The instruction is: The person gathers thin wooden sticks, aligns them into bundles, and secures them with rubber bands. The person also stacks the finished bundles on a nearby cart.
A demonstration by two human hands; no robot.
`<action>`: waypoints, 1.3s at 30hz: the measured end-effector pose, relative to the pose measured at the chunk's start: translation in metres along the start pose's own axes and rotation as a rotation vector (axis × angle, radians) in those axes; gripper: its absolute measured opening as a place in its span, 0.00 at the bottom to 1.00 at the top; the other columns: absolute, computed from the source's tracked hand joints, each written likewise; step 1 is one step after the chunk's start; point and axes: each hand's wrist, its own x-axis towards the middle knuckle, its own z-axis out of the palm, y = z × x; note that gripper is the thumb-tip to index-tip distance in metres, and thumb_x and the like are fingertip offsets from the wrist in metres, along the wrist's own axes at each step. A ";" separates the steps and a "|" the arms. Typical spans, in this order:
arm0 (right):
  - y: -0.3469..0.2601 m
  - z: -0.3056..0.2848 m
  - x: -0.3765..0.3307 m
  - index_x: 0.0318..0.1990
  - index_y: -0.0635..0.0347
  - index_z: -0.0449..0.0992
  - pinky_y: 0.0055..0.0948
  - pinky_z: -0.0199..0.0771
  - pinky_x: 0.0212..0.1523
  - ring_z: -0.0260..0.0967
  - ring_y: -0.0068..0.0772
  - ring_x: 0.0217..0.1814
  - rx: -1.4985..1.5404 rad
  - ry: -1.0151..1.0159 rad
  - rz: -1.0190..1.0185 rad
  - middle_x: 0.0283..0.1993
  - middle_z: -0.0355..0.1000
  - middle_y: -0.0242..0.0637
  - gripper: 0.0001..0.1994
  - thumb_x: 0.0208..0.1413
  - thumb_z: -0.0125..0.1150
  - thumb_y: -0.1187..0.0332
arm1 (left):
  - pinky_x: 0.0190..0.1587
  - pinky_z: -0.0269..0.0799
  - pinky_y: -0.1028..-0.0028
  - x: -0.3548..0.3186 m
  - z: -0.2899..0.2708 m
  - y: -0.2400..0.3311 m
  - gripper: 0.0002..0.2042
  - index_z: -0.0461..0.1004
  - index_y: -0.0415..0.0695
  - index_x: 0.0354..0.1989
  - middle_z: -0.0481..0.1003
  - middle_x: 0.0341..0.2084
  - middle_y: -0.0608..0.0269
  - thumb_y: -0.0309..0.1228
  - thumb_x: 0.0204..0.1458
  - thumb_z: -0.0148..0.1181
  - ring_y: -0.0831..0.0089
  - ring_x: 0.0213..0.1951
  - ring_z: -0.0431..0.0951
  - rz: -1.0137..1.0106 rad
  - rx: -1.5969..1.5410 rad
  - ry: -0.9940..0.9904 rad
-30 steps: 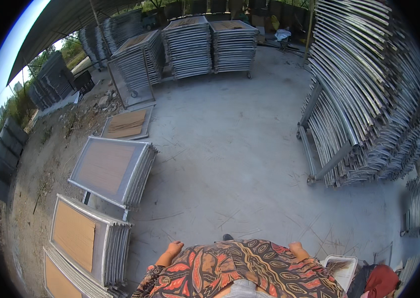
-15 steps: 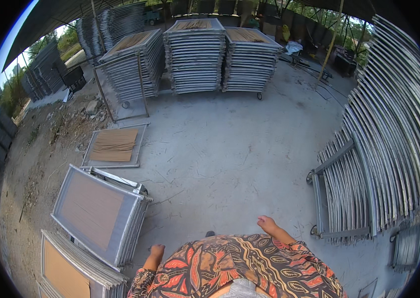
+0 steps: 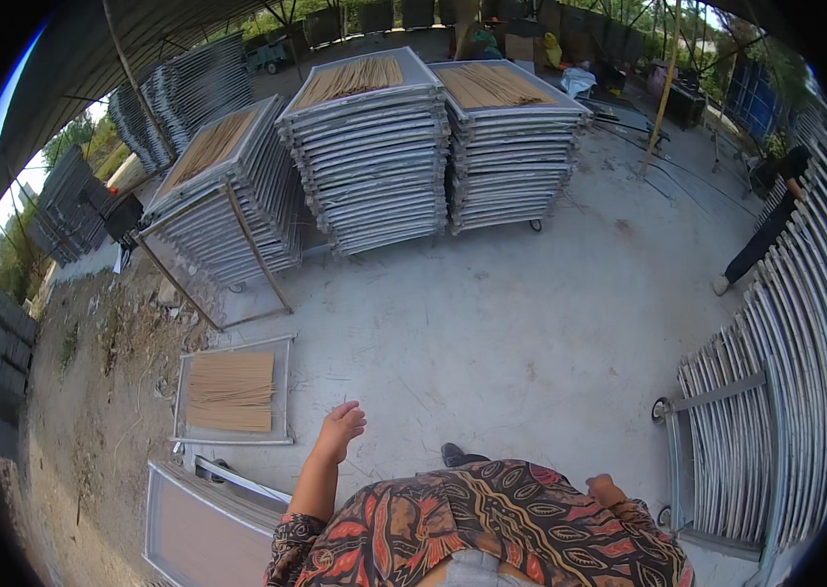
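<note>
My left hand swings out in front of me over the concrete, fingers loosely bent and slightly apart, with nothing in it. The nearest thing to it is a mesh frame lying on the ground, bearing a mat of thin tan sticks. My right hand hangs low beside my patterned shirt; its fingers are mostly hidden, and it touches nothing that I can see. Left of my forearm, a stack of mesh frames leans on a wheeled trolley. One dark shoe shows ahead of my shirt.
Three tall stacks of frames stand ahead, topped with tan sticks. A wooden prop frame rises at the left. Along the right runs a long row of upright frames on a wheeled rack. Another person's leg shows beyond it.
I have moved forward: the stacks and the frame on the ground are nearer. My left hand has swung forward and up, my right hand back. Another person has come into view at right.
</note>
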 end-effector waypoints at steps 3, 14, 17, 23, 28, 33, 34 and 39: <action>-0.250 0.073 -0.021 0.31 0.61 0.73 0.34 0.60 0.17 0.61 0.31 0.17 -0.069 -0.094 -0.486 0.19 0.66 0.35 0.07 0.47 0.53 0.68 | 0.41 0.70 0.75 0.040 -0.049 0.042 0.23 0.63 0.36 0.54 0.73 0.37 0.61 0.34 0.51 0.57 0.73 0.38 0.74 -0.008 0.014 0.099; -0.821 0.162 -0.278 0.54 0.67 0.66 0.22 0.66 0.47 0.67 0.24 0.46 -0.028 -0.287 -1.432 0.45 0.70 0.35 0.23 0.55 0.56 0.61 | 0.47 0.71 0.72 0.262 -0.148 0.338 0.20 0.64 0.36 0.54 0.72 0.43 0.55 0.33 0.55 0.53 0.70 0.42 0.74 0.375 0.013 0.080; -0.896 0.169 -0.294 0.53 0.66 0.67 0.22 0.66 0.46 0.67 0.22 0.45 -0.061 -0.207 -1.457 0.44 0.70 0.33 0.22 0.55 0.55 0.61 | 0.47 0.71 0.72 0.331 -0.157 0.422 0.20 0.65 0.35 0.53 0.72 0.42 0.55 0.34 0.55 0.54 0.69 0.42 0.74 0.485 -0.029 -0.013; -1.055 0.155 -0.297 0.54 0.64 0.65 0.20 0.66 0.43 0.66 0.19 0.43 -0.082 -0.076 -1.381 0.41 0.70 0.31 0.23 0.54 0.55 0.60 | 0.45 0.72 0.74 0.478 -0.137 0.597 0.16 0.66 0.34 0.50 0.73 0.39 0.57 0.32 0.56 0.52 0.70 0.41 0.74 0.506 -0.044 -0.096; -1.203 0.170 -0.252 0.44 0.59 0.69 0.22 0.66 0.39 0.62 0.20 0.35 -0.228 -0.040 -1.307 0.35 0.65 0.28 0.19 0.52 0.56 0.55 | 0.44 0.73 0.75 0.588 -0.125 0.695 0.16 0.66 0.34 0.48 0.72 0.35 0.60 0.33 0.56 0.51 0.74 0.37 0.74 0.499 0.101 0.026; -1.330 0.221 -0.194 0.40 0.58 0.69 0.28 0.69 0.37 0.62 0.25 0.33 -0.230 -0.074 -1.147 0.33 0.64 0.31 0.17 0.53 0.54 0.54 | 0.42 0.66 0.71 0.716 -0.117 0.752 0.17 0.71 0.35 0.44 0.72 0.34 0.60 0.36 0.52 0.54 0.71 0.38 0.69 0.484 0.478 0.245; -1.350 0.228 -0.179 0.40 0.58 0.69 0.29 0.69 0.36 0.63 0.25 0.33 -0.266 -0.043 -1.109 0.33 0.64 0.32 0.17 0.53 0.54 0.54 | 0.41 0.66 0.69 0.737 -0.110 0.761 0.17 0.72 0.34 0.42 0.72 0.32 0.57 0.36 0.51 0.54 0.69 0.36 0.70 0.493 0.627 0.293; -1.425 0.260 -0.109 0.39 0.62 0.68 0.29 0.72 0.35 0.65 0.28 0.33 -0.363 -0.026 -1.007 0.32 0.66 0.35 0.18 0.54 0.54 0.54 | 0.42 0.68 0.63 0.844 -0.125 0.766 0.18 0.73 0.31 0.37 0.74 0.33 0.44 0.36 0.47 0.52 0.54 0.37 0.74 0.408 1.043 0.456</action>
